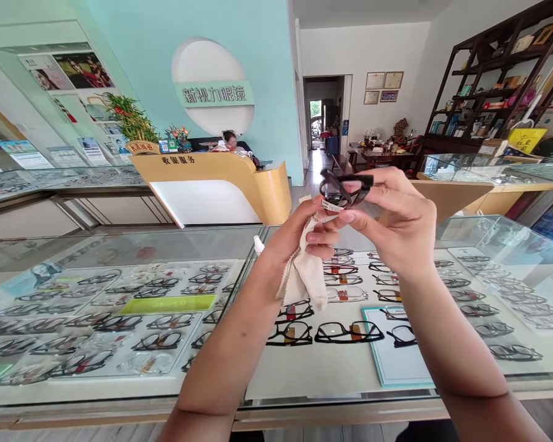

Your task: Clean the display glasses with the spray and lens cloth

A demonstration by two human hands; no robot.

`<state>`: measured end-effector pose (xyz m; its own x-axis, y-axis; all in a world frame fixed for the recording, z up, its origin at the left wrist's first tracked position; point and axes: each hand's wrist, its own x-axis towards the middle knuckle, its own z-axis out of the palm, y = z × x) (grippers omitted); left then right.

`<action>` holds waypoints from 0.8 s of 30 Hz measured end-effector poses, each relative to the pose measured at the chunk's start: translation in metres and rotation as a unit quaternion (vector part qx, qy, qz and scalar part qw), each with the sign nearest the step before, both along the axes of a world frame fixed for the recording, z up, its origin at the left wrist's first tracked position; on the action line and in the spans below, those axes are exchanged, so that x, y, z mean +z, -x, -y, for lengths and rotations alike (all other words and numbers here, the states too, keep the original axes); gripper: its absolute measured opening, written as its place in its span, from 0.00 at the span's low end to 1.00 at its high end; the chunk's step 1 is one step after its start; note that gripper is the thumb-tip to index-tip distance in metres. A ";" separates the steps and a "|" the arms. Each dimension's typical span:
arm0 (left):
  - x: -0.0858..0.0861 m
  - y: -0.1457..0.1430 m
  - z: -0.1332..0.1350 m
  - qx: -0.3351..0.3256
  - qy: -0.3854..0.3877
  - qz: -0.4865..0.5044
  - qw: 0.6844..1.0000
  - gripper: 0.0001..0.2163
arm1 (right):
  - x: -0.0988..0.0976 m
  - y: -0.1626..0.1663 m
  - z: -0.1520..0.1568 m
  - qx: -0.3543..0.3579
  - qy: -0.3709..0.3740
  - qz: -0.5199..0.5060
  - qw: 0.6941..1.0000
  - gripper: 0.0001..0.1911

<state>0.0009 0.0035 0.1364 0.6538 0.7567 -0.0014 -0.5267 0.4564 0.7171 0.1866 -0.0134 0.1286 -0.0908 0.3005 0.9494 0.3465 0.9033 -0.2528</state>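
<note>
Pinching a pair of black-framed eyeglasses [340,184] between thumb and fingers, the right hand [403,218] held it up over the glass tabletop [299,374]. The left hand [316,230] met it from the other side, fingers curled round a cream cleaning cloth [309,276] that hung below them; whether those fingers also gripped the eyeglasses could not be told. A white barcode tag [332,207] showed at their lower edge.

The step in hand appeared to be wiping — though no lens could be seen under the cloth — and the next move seemed to call for a steady right hold and cloth laid flat against a lens.

Below, the right display case [341,412] contained rows of spectacles [349,332] and a teal-bordered white board [403,368]. The left display case [96,412] contained more spectacles, with a lime-green strip [168,304] among them. Near the join stood a white bottle [258,245], partly hidden by the left forearm.
</note>
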 end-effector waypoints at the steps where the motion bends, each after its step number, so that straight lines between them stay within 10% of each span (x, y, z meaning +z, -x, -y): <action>1: 0.000 -0.002 0.000 0.005 -0.002 -0.014 1.000 0.15 | 0.000 0.000 0.000 -0.003 -0.004 -0.001 1.000 0.15; 14: 0.020 0.031 -0.015 0.251 -0.100 -0.022 0.963 0.18 | 0.023 -0.021 0.041 -0.106 0.083 0.114 0.984 0.07; 24: 0.030 0.028 0.014 0.277 -0.156 -0.019 0.948 0.18 | -0.073 -0.038 0.016 -0.021 0.317 0.331 0.888 0.05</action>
<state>-0.0270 -0.0104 0.1668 0.1593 0.9512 0.2644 -0.5953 -0.1211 0.7943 0.2249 -0.0298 0.0557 -0.5420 0.7725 0.3308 0.6396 0.6346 -0.4338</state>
